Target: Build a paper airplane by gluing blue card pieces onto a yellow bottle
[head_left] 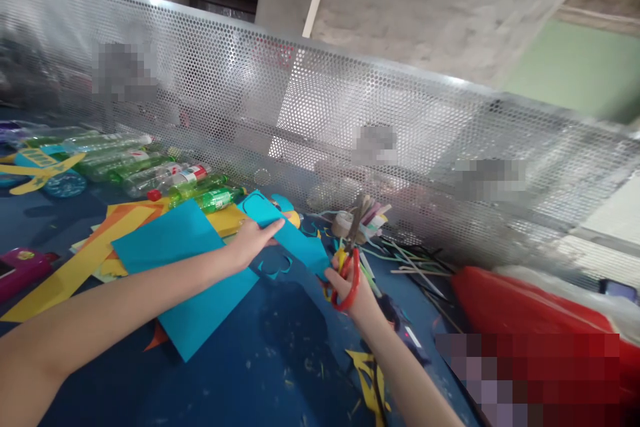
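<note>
My left hand (251,241) grips a long strip of blue paper (297,243) between thumb and fingers, near the strip's far end. A dark outline is drawn on that end. In my right hand (353,290) are scissors (356,267) with red and yellow handles, their blades pointing up and away. The right thumb meets the near end of the strip. Under my left forearm lies a large blue paper sheet (183,240). Blue paper offcuts (275,268) rest on the table just below the strip.
Plastic bottles (150,173) lie along the back left, beside a yellow-and-blue plane-shaped craft (45,170). Orange and yellow paper (115,237) sits left. Tape (344,223) and thin sticks (420,267) lie right. A perforated metal panel (225,80) borders the table; a red bag (530,300) is at right.
</note>
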The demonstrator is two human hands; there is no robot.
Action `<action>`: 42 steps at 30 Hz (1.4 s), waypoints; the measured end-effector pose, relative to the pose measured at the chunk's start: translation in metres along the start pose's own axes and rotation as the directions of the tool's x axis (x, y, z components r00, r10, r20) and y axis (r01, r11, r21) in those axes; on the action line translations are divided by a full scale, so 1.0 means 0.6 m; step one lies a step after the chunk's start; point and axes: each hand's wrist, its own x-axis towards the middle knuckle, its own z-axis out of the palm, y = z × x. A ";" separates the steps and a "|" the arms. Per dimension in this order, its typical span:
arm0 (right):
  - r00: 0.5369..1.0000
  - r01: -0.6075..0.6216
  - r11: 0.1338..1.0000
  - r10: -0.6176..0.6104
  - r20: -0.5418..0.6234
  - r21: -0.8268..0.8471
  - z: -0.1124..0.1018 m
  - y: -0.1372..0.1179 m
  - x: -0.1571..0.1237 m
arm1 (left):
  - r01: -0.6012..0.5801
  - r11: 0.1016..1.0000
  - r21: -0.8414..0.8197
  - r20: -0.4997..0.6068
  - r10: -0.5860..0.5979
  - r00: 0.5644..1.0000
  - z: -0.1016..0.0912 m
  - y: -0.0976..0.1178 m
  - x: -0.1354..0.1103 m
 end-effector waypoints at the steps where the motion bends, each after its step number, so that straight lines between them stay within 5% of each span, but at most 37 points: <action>1: 0.998 0.005 1.000 -0.005 -0.059 0.015 -0.005 0.001 0.003 | -0.020 1.000 -0.010 -0.004 0.020 1.000 -0.004 -0.002 0.005; 10: 0.947 0.152 0.986 -0.127 -0.295 0.063 -0.046 0.008 0.026 | -0.035 0.998 -0.051 0.003 0.035 0.999 -0.028 -0.004 0.029; 16: 0.942 0.235 0.968 -0.205 -0.264 0.085 -0.061 -0.001 0.038 | 0.136 0.951 -0.278 0.006 -0.140 0.990 -0.042 0.017 0.036; 19: 0.961 0.221 0.970 -0.198 -0.195 0.103 -0.062 -0.007 0.038 | 0.234 0.930 -0.282 0.099 -0.215 0.972 -0.055 0.025 0.041; 21: 0.971 0.206 0.972 -0.189 -0.146 0.111 -0.060 -0.012 0.035 | 0.299 0.930 -0.212 0.219 -0.253 0.942 -0.061 0.029 0.043; 24: 0.981 0.185 0.976 -0.177 -0.073 0.112 -0.052 -0.017 0.027 | 0.402 0.915 -0.042 0.405 -0.352 0.844 -0.058 0.027 0.041; 27: 0.985 0.173 0.980 -0.172 -0.013 0.095 -0.039 -0.024 0.019 | 0.397 0.905 0.151 0.499 -0.416 0.760 -0.037 0.013 0.026; 34: 0.970 0.238 0.971 -0.239 0.048 0.034 -0.010 -0.047 -0.001 | 0.103 0.932 0.347 0.495 -0.276 0.824 0.021 0.001 -0.043; 38: 0.983 0.171 0.975 -0.178 0.037 0.138 0.001 -0.048 -0.006 | 0.159 0.967 0.199 0.417 -0.231 0.879 0.033 0.013 -0.055; 42: 0.974 0.085 0.988 -0.110 0.199 0.126 0.016 -0.046 -0.020 | 0.279 0.960 -0.006 0.252 -0.269 0.930 0.039 0.014 -0.050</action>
